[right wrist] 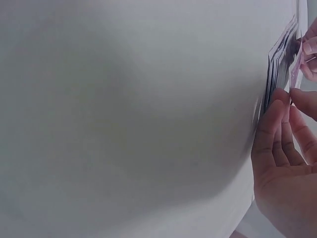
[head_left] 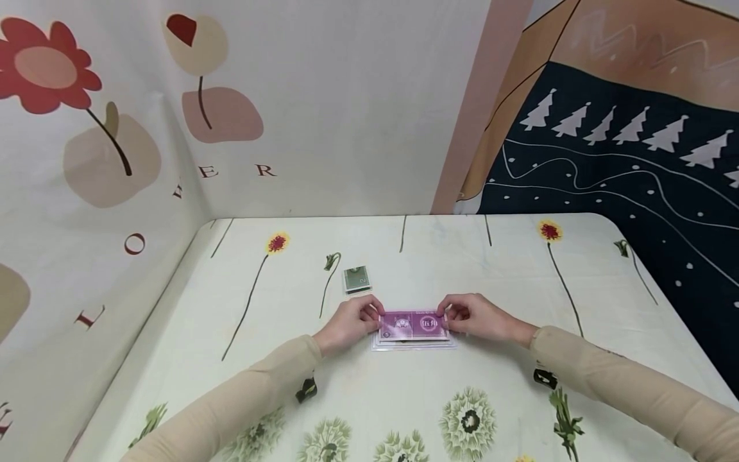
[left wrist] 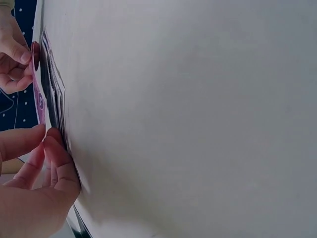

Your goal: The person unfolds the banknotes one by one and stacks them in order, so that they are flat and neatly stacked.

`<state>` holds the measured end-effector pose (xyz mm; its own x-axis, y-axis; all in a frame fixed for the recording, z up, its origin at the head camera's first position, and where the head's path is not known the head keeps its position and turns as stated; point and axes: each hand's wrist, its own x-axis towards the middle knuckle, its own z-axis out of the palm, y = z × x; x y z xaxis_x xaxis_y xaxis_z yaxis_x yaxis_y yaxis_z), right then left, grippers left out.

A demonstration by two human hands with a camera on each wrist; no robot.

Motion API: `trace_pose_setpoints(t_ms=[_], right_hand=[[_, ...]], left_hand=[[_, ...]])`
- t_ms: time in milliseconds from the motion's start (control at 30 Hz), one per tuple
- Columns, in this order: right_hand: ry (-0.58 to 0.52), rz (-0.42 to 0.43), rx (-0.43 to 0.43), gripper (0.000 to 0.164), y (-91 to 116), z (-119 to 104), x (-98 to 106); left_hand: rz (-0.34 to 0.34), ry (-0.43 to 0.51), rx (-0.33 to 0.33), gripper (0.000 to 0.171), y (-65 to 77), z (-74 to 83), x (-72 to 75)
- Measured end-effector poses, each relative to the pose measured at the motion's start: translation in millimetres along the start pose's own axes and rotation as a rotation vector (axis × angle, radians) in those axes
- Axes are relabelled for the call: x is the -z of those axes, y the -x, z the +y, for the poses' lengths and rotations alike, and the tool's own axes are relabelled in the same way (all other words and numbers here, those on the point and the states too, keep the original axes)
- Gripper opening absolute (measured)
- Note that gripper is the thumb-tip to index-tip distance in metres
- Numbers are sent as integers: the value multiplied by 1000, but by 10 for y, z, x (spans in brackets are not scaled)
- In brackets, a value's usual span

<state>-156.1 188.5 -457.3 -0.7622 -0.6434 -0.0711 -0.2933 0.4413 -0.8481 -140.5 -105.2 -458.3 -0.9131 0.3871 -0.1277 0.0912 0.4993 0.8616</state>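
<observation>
A purple banknote is stretched flat between both hands, over a stack of notes in clear sleeves on the table. My left hand pinches its left end between thumb and fingers. At the opposite end, my right hand pinches it the same way. In the left wrist view the purple note stands slightly apart from the stack beneath it. The right wrist view shows the layered edges of that stack beside the right fingertips.
A small green note pile lies just beyond the left hand. The white flower-patterned tablecloth meets a printed curtain at the back. A dark tree-patterned cloth hangs at the right.
</observation>
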Motion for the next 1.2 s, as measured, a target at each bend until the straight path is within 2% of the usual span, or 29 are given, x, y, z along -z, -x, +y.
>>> trace_pose_setpoints(t_ms=[467, 667, 833, 1033, 1200], right_hand=[[41, -1, -2, 11, -24, 13, -52], [58, -4, -4, 11, -52, -9, -59], [90, -5, -1, 12, -88, -5, -57], [117, 2, -10, 12, -128, -20, -65], [107, 2, -51, 11, -145, -52, -72]], left_hand=[[-27, -45, -22, 19, -7, 21, -6], [-25, -90, -51, 18, -13, 25, -8], [-15, -168, -74, 16, -14, 36, -14], [-13, -200, -62, 17, -20, 40, -18], [-47, -186, -32, 16, -31, 50, -2]])
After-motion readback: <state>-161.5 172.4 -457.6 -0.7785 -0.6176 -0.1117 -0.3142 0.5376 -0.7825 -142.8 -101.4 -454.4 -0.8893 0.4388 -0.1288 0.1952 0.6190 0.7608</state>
